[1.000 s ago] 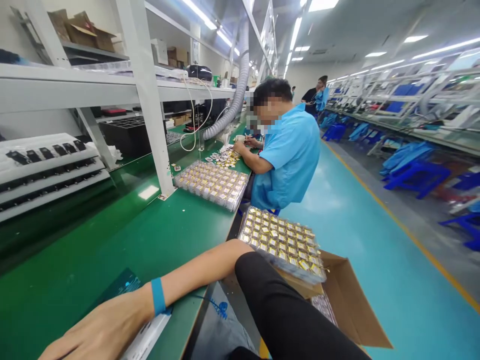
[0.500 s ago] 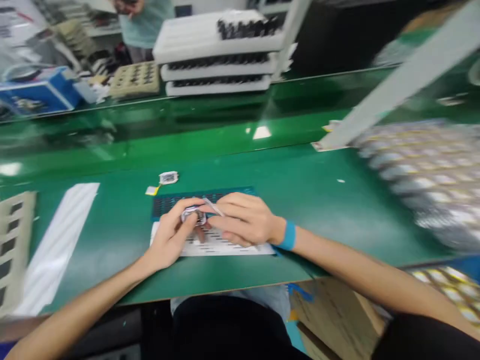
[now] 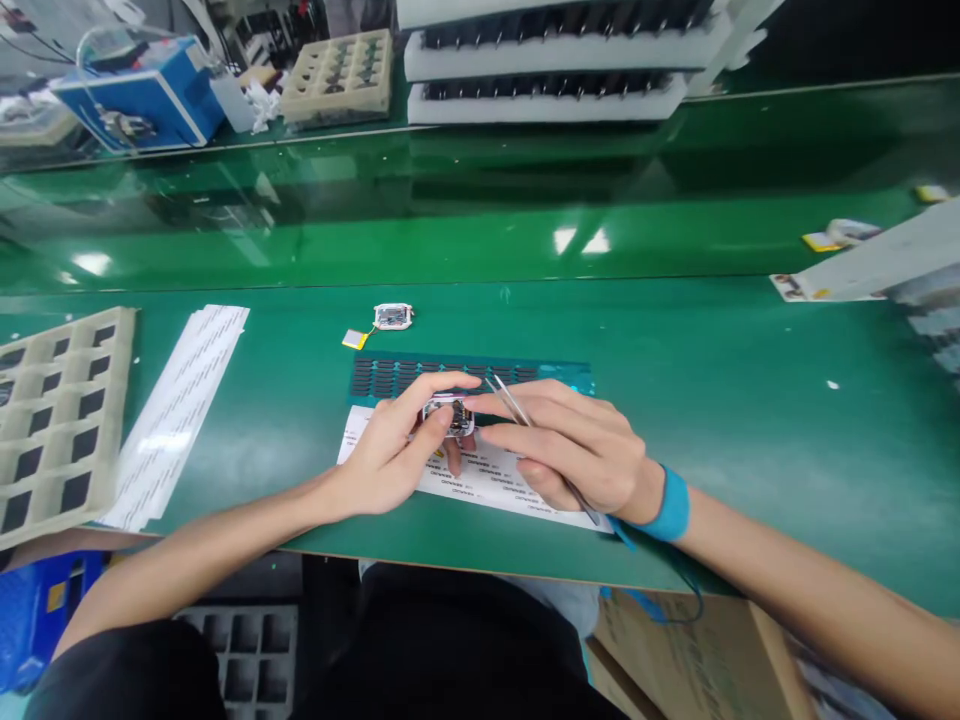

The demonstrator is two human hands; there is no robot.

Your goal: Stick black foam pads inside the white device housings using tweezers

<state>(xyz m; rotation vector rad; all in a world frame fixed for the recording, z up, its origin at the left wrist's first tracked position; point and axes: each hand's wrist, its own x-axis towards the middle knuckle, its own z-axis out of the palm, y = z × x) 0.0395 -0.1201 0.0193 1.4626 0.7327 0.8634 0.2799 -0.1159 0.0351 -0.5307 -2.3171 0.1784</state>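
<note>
Seen from above, a seated person's dark lap sits at the bottom edge, with a cardboard box (image 3: 675, 650) to the right of it and a grey tray (image 3: 240, 640) under the desk's near edge on the left.

Both bare forearms reach onto the green desk (image 3: 712, 400) and meet near its front. The left hand (image 3: 386, 455) pinches a small module (image 3: 448, 415) between thumb and fingers, holding it just above a white label sheet (image 3: 480, 482) that lies flat under both hands. The right hand (image 3: 574, 450) (a blue wristband (image 3: 670, 503) circles its wrist) is closed around thin metal tweezers (image 3: 511, 402), whose tips lie just beside the module; whether they touch it cannot be told.

Just beyond the hands, touching the label sheet's far edge, lies a blue strip (image 3: 390, 375) covered in rows of dark pads. A little farther out rests a second module (image 3: 393, 316), joined by a short wire to a yellow square (image 3: 355, 339).

At the left, a stack of white strips (image 3: 180, 410) lies at a slant beside a beige foam tray (image 3: 52, 420) with square pockets.

At the far right, a white post (image 3: 877, 260) crosses the desk's edge.

Across a shiny green belt (image 3: 450, 220), at the back, stand stacked white foam trays (image 3: 547, 55), another beige foam tray (image 3: 341, 70) and a blue box (image 3: 142, 100).
</note>
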